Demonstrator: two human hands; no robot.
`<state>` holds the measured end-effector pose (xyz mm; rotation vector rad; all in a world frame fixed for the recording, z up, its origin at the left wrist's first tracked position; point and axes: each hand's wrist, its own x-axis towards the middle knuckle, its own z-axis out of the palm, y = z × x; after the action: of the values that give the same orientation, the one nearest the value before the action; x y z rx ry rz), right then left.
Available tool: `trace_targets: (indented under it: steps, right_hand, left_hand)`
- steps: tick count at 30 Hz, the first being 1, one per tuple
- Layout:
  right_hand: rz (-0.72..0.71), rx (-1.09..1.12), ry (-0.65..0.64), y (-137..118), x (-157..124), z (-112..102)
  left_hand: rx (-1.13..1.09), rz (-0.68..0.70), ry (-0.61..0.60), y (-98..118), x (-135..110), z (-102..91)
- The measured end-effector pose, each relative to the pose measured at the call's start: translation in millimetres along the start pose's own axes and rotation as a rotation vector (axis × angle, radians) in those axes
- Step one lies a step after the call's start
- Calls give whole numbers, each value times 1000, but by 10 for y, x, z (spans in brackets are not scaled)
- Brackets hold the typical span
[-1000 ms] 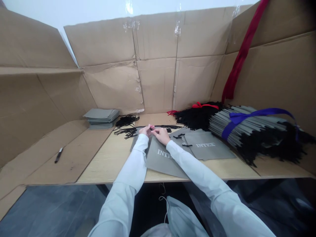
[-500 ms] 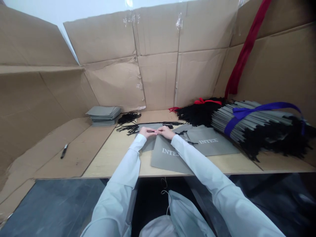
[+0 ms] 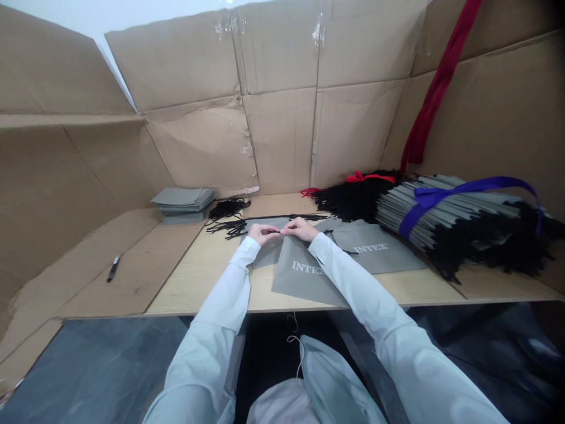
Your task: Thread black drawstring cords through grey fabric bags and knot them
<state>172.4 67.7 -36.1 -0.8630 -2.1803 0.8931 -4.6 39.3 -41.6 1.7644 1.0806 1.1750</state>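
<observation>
A flat grey bag printed INTEX [image 3: 300, 277] lies in front of me on the wooden table [image 3: 212, 282]. My left hand [image 3: 261, 233] and my right hand [image 3: 299, 228] meet at its top edge, fingertips pinched together there. What they pinch is too small to make out; a black cord [image 3: 265, 221] runs just beyond them. A second grey INTEX bag [image 3: 375, 253] lies to the right, partly under my right sleeve.
Loose black cords [image 3: 227, 218] lie at the back. A small stack of grey bags [image 3: 183, 203] sits back left. A bundle of grey bags tied with purple ribbon [image 3: 445, 215] and black cords with red ribbon [image 3: 357, 197] fill the right. A pen [image 3: 112, 269] lies left. Cardboard walls surround.
My hands stayed at the bag's top edge, fingertips drawn closer together over the last second. The view shifted slightly as my head moved.
</observation>
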Motion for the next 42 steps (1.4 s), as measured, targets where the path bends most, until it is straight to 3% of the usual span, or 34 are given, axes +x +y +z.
trace_targets:
  steps: [7,11,15,23,32,38,42]
  right_hand:
    - [3,-83,-2,-44,-41,-63]
    - [-29,-42,1,-39,-38,-61]
    - [-34,-32,23,-29,-26,-42]
    - [-32,-126,74,3,-21,-24]
    - [-17,-151,93,23,-52,-74]
    - [8,-172,83,29,-54,-45]
    - [41,-162,47,78,-33,-7]
  left_hand:
    - [95,33,-28,-12,-3,-27]
    - [-5,0,-1,5,-1,10]
    - [-133,-46,74,70,5,71]
    - [-154,-145,210,114,34,125]
    - [-20,-75,29,53,6,60]
    - [-100,-69,43,64,-15,95]
    - [-196,-45,-23,-5,-3,158]
